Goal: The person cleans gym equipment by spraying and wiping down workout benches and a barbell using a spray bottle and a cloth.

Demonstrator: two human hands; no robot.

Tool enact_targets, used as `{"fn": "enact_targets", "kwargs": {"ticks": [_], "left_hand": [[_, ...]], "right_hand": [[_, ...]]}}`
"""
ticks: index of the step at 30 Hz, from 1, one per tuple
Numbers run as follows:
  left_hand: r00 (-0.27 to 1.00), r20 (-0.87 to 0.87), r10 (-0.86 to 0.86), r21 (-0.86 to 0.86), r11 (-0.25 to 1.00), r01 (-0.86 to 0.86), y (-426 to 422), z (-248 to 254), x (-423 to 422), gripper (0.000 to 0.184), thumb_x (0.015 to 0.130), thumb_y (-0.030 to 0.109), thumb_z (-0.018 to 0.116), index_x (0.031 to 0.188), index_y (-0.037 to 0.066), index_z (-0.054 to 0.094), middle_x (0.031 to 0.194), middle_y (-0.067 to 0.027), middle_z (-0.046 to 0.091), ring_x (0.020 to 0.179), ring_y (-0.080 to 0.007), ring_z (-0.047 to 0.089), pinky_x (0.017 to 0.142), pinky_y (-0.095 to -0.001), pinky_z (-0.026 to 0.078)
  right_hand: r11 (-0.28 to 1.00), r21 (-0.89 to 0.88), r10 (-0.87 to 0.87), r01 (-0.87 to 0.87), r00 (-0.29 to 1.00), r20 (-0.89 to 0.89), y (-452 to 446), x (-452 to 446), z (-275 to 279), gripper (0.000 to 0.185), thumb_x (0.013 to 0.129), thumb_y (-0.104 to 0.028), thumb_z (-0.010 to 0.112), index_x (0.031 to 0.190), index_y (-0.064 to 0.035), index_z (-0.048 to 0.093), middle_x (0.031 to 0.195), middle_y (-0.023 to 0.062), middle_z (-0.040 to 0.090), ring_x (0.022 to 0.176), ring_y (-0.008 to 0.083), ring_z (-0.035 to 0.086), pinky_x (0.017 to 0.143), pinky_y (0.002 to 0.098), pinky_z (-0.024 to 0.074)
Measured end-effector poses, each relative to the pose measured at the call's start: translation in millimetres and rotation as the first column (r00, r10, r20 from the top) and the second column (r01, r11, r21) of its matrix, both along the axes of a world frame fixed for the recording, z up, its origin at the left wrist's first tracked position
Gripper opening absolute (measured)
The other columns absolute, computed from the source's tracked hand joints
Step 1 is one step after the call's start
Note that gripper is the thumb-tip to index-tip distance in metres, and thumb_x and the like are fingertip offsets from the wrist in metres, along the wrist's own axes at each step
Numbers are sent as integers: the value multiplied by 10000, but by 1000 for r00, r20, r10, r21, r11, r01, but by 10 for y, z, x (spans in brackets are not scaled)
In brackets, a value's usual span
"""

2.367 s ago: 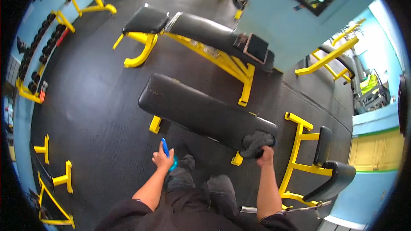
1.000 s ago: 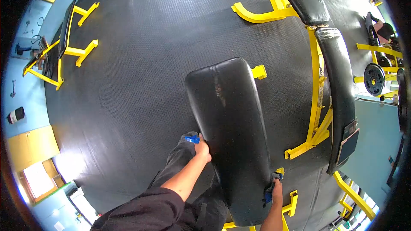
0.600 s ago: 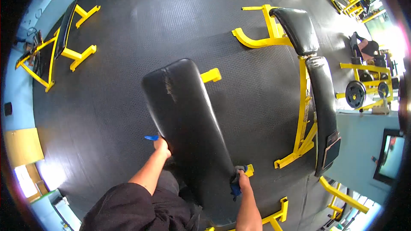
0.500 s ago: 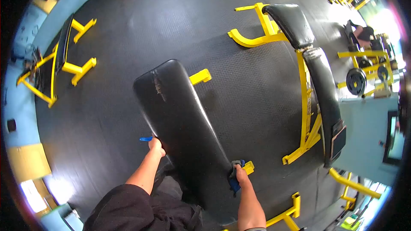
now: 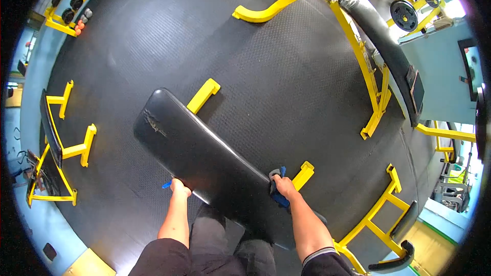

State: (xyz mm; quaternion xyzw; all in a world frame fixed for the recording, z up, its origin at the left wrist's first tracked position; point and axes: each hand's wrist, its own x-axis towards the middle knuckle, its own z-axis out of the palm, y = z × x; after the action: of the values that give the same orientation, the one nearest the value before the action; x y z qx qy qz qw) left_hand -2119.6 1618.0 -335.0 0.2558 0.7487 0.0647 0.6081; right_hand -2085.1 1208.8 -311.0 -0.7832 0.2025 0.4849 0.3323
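A flat black padded bench (image 5: 204, 153) with yellow legs lies across the middle, its far end scuffed. My left hand (image 5: 181, 187) is closed at the bench's left edge, and a small slim blue object (image 5: 166, 185) sticks out of it; the rest of that object is hidden. On the opposite edge, my right hand (image 5: 284, 186) is closed around a bunched grey and blue cloth (image 5: 280, 200) and rests against the pad's side. My legs stand close to the bench's near part.
An adjustable bench (image 5: 381, 36) with a yellow frame stands at the upper right. Another bench (image 5: 51, 128) is by the left wall. A yellow frame (image 5: 373, 220) stands lower right, and a dumbbell rack (image 5: 61, 23) upper left. Dark textured flooring (image 5: 266, 97) runs between them.
My view has turned, so the bench now lies more diagonally and the surrounding equipment has shifted. Both hands remain at the bench's edges, still with the blue object and the cloth.
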Motion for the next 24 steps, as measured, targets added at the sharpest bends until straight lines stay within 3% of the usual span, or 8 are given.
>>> {"fn": "enact_targets", "kwargs": {"ticks": [6,10,11,13,15,17,19,24], "left_hand": [[993,48,-112,-110,987,116,176,-289,-219,383,913,198,493,1237,-6,493,1241,-168,552,1047,-337,597,880,-509,502],[932,8,-362,160,921,356,674,-573,-647,313,950,357,514,981,54,586,870,-67,635,718,-233,621,631,-461,520],[853,-282,-439,308,801,514,634,-331,-605,438,940,448,523,925,22,619,798,-85,645,679,-246,615,627,-459,504],[358,-797,-486,369,76,926,841,-25,-754,492,927,433,541,871,-38,673,893,-185,668,767,-367,636,729,-469,497],[291,-811,-507,435,-190,880,929,443,-823,455,917,416,556,970,-27,650,931,-196,667,860,-399,625,768,-467,489],[245,-764,-597,489,-288,824,1057,771,-889,464,918,417,556,1049,-23,621,956,-202,665,884,-380,627,777,-451,488],[169,-744,-647,494,-361,791,797,1350,-804,474,919,418,558,1085,-23,608,970,-206,664,885,-356,640,775,-437,490],[-215,-333,-918,802,-396,447,-780,2231,-781,474,797,221,697,1138,47,418,898,-59,526,762,-158,551,723,-321,484]], "right_hand": [[954,-237,-184,187,982,32,-17,-9,-5,491,803,-385,538,903,84,639,869,265,658,863,356,636,785,407,464],[752,149,-656,642,703,276,-189,-102,551,367,746,-289,592,810,70,635,758,129,609,735,223,564,714,331,438],[732,209,-680,649,669,301,-232,-204,874,322,752,-250,582,811,62,632,809,125,601,773,218,562,739,325,442],[774,285,-630,566,640,439,-424,-601,1196,230,771,-150,555,873,44,624,943,115,583,878,223,559,789,328,449],[462,436,-886,772,388,254,-636,-1183,1264,231,785,-214,583,893,-15,626,871,153,598,871,279,595,777,353,465],[396,623,-918,674,263,298,-841,-1965,1148,256,775,-171,540,940,-4,642,973,168,627,933,303,608,843,377,478],[-297,745,-943,597,-61,-327,-789,-2075,2304,333,732,-132,509,995,25,640,1077,187,633,995,315,606,898,408,481],[-574,819,-811,-1,-132,-569,-984,-3411,2233,345,695,-94,480,958,58,645,1069,182,650,971,308,621,889,432,493]]}}
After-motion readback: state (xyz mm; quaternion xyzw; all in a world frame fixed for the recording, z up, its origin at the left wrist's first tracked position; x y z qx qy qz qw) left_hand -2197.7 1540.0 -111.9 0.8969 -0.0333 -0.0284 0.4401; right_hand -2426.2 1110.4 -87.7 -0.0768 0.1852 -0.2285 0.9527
